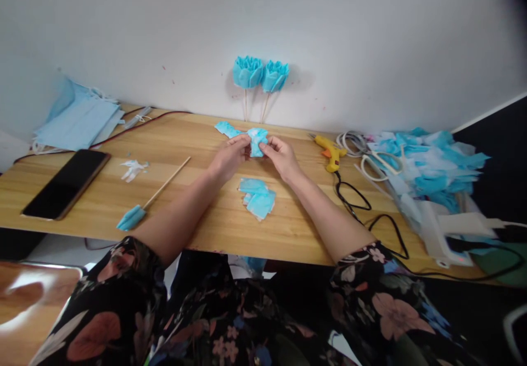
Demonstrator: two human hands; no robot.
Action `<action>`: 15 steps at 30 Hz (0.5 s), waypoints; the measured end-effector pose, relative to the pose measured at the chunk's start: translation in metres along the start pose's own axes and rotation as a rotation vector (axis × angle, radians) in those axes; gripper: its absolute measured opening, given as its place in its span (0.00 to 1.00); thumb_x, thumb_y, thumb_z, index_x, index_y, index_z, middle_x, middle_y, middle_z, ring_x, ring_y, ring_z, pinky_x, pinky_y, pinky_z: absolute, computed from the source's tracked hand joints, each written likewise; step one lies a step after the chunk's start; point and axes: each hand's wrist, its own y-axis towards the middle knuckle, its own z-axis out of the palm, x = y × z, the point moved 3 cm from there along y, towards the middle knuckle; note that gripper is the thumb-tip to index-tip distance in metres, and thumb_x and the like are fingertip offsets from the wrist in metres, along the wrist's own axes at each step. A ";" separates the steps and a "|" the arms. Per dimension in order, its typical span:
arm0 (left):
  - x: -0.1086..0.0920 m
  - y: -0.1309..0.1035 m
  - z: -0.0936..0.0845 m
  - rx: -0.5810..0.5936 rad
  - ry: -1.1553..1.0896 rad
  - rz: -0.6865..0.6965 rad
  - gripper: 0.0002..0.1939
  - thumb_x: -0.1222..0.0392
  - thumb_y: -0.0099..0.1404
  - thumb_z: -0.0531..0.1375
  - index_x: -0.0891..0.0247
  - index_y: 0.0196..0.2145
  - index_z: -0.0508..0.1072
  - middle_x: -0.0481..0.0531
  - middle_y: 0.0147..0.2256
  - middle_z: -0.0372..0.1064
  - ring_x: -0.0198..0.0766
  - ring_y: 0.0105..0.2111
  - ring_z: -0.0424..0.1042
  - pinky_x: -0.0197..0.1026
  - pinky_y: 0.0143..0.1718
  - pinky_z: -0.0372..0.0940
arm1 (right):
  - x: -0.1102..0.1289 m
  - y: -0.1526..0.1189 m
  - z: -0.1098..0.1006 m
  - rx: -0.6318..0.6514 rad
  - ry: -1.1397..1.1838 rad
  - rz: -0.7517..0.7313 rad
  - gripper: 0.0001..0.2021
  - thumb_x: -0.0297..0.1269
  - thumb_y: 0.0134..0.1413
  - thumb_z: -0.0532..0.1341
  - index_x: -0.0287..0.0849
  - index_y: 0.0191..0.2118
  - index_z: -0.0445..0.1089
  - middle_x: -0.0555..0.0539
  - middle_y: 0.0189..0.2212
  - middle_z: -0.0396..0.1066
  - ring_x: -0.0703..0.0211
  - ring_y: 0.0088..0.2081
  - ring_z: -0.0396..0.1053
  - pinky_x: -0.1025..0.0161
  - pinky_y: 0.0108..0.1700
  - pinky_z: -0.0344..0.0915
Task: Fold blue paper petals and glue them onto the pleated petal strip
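In the middle of the light wooden table [288, 229], the left hand [229, 157] and the right hand [281, 156] pinch a small folded piece of blue cloth [257, 140] between them, held just above the wood. It could slip and unfold if the fingers loosen. The yellow glue gun [329, 151] nearby might burn. No writing can be read.

Both forearms reach forward and converge. Left hand [229, 157] and right hand [281, 156] face each other, fingertips pinched, thumbs uppermost, wrists low.
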 end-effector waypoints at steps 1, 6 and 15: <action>0.001 0.000 0.002 0.002 -0.025 -0.026 0.09 0.59 0.68 0.61 0.64 0.30 0.71 0.48 0.26 0.70 0.32 0.26 0.69 0.35 0.29 0.62 | 0.000 0.000 0.000 0.002 0.003 -0.018 0.24 0.61 0.44 0.72 0.44 0.27 0.69 0.55 0.22 0.65 0.65 0.26 0.60 0.64 0.32 0.59; 0.002 -0.003 0.008 0.020 -0.072 -0.115 0.12 0.58 0.70 0.55 0.65 0.31 0.72 0.52 0.27 0.73 0.36 0.27 0.71 0.37 0.29 0.64 | -0.001 -0.002 0.002 0.049 0.029 -0.022 0.24 0.62 0.45 0.71 0.44 0.29 0.69 0.53 0.24 0.71 0.62 0.28 0.65 0.62 0.34 0.62; -0.004 0.002 -0.004 -0.001 0.326 0.058 0.16 0.49 0.63 0.65 0.64 0.26 0.73 0.49 0.22 0.68 0.31 0.22 0.66 0.34 0.24 0.58 | 0.001 0.002 -0.007 -0.074 -0.003 -0.046 0.20 0.56 0.47 0.71 0.44 0.26 0.69 0.54 0.22 0.65 0.64 0.27 0.59 0.64 0.32 0.59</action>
